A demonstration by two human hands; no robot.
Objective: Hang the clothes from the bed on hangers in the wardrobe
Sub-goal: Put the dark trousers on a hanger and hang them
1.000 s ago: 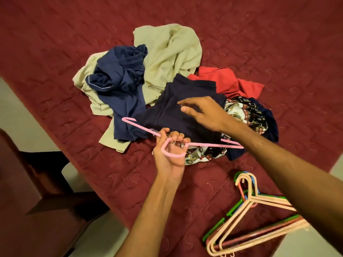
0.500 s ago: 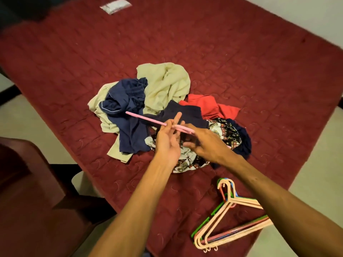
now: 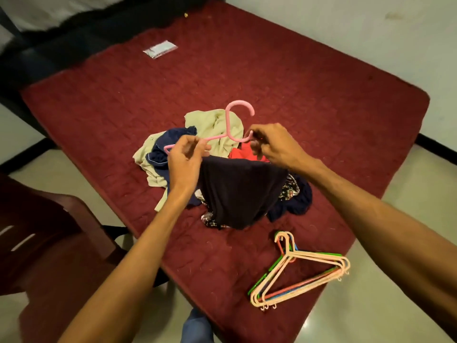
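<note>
- Bed (image 3: 296,95): red quilted cover.
- Clothes pile (image 3: 217,125): mid-bed.
- Dark garment (image 3: 237,191): draped on pink hanger (image 3: 226,120), raised above pile.
- Spare hangers (image 3: 288,254): stacked near bed edge.
- Left hand (image 3: 185,162), right hand (image 3: 274,144): fingers curled, pinching pink hanger's arms.

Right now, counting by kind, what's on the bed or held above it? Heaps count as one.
pink hanger, gripped by left hand and right hand: 1
dark garment held up with it: 1
heap of clothes: 1
stack of spare hangers: 1
white packet: 1
Total: 5
</note>
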